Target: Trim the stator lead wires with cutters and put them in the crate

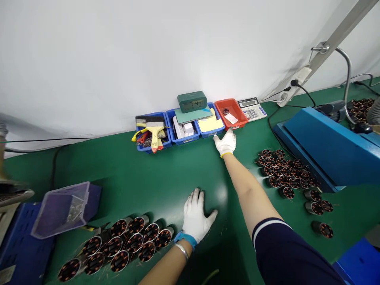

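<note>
Right hand (226, 142): fingers spread, holding nothing, fingertips at the front edges of the red tray (239, 125) and the adjoining blue bin (212, 132). Left hand (196, 217): fingers apart, palm flat on the green table (166, 178). Wound stators (130, 241) lie just left of it.

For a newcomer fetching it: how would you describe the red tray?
Follow the white wall to the row of bins. The red tray sits at the row's right end, between a blue bin and a calculator, just beyond the right hand. It is the only red one.
</note>
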Action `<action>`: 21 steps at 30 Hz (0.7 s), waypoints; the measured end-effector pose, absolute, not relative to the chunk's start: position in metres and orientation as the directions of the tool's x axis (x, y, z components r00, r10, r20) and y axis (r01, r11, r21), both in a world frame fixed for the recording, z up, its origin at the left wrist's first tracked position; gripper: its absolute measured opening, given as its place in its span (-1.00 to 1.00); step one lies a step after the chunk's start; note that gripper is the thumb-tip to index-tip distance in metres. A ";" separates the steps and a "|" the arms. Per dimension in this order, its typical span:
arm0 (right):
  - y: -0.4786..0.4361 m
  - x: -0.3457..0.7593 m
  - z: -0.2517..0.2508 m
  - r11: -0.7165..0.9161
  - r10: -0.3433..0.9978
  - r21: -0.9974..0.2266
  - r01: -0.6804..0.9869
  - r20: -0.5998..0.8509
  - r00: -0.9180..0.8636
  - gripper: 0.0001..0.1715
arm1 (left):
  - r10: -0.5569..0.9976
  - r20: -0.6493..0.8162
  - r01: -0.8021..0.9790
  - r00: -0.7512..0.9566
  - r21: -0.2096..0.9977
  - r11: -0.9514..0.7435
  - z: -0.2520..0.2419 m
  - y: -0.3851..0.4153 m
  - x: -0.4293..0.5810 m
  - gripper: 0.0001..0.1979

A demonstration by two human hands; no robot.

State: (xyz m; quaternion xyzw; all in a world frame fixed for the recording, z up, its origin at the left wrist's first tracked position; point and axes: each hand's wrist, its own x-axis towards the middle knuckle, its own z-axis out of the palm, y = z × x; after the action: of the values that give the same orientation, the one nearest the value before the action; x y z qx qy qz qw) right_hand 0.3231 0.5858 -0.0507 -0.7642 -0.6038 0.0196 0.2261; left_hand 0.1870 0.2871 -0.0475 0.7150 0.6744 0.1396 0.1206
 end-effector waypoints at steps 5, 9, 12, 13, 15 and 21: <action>0.551 0.320 -0.050 -0.028 0.970 -0.329 0.944 0.221 0.105 -0.04 | 0.997 0.059 0.931 0.056 0.357 -0.073 -0.045 0.291 0.188 -0.26; 0.496 0.316 -0.051 0.149 0.980 -0.277 0.949 0.169 -0.105 -0.17 | 0.999 0.032 0.926 0.039 0.374 -0.049 -0.039 0.292 0.190 -0.25; 0.450 0.315 -0.052 0.222 0.974 -0.260 0.940 0.112 -0.199 -0.20 | 1.000 0.009 0.915 0.027 0.403 -0.029 -0.039 0.293 0.191 -0.22; 0.435 0.316 -0.052 0.244 0.969 -0.258 0.935 0.094 -0.227 -0.18 | 1.000 0.006 0.909 0.022 0.415 -0.023 -0.040 0.293 0.191 -0.21; 0.408 0.318 -0.051 0.300 0.954 -0.254 0.920 0.063 -0.294 -0.18 | 1.000 0.011 0.896 0.011 0.444 -0.015 -0.043 0.293 0.190 -0.20; 0.326 0.315 -0.049 0.455 0.886 -0.234 0.859 0.024 -0.463 -0.25 | 0.992 0.119 0.830 -0.038 0.557 -0.035 -0.049 0.299 0.187 -0.21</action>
State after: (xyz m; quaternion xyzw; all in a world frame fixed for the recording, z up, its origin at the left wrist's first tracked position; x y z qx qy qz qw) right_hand 0.3150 0.3258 -0.0485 -0.5132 -0.8500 0.0946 0.0712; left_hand 0.1870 0.2990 -0.0491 0.6743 0.6756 0.2503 0.1619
